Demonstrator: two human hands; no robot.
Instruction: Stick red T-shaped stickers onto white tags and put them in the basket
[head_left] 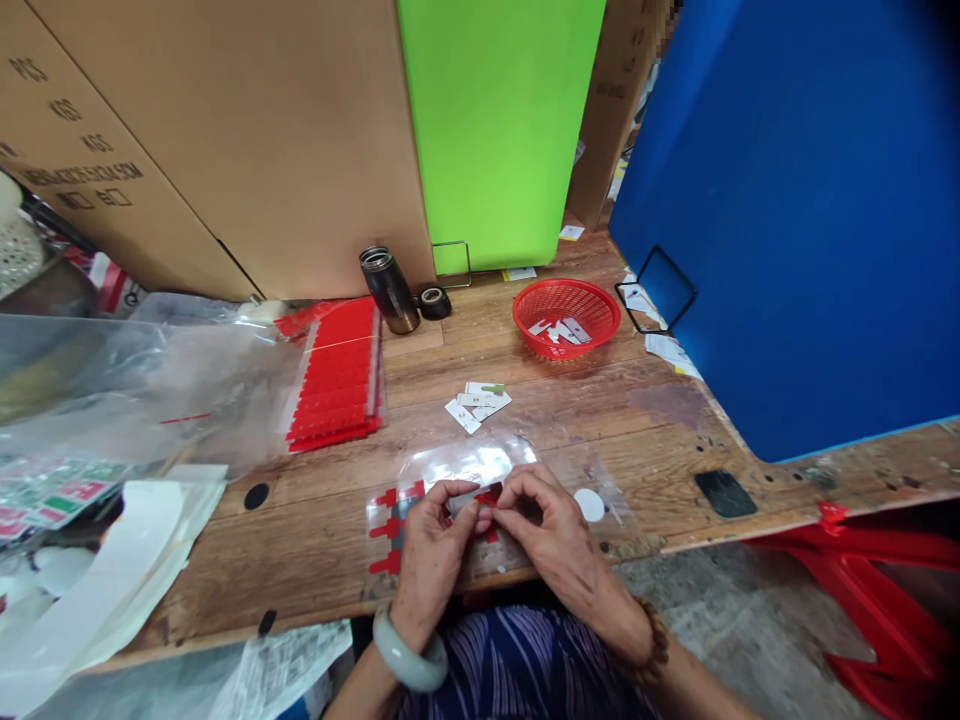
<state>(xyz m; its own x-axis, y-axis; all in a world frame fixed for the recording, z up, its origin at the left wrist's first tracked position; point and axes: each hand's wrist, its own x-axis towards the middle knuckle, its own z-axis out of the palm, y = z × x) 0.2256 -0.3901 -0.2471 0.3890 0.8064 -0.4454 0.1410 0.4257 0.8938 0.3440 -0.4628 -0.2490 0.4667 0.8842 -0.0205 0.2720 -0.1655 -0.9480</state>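
Close to the table's front edge, my left hand and my right hand meet with the fingers of both pinched. Between the fingertips is a small red piece, mostly hidden by the fingers; its exact kind cannot be made out. Under and beside my hands lies a clear plastic sheet with red tab-shaped pieces at its left. Just beyond the hands, several small white printed cards overlap on the wood. My left wrist wears a pale bangle, my right a beaded bracelet.
A red basket holds several cards. Stacked red sheets lie left of centre, near a dark open flask and its lid. Green and blue boards stand behind. Plastic bags cover the left side.
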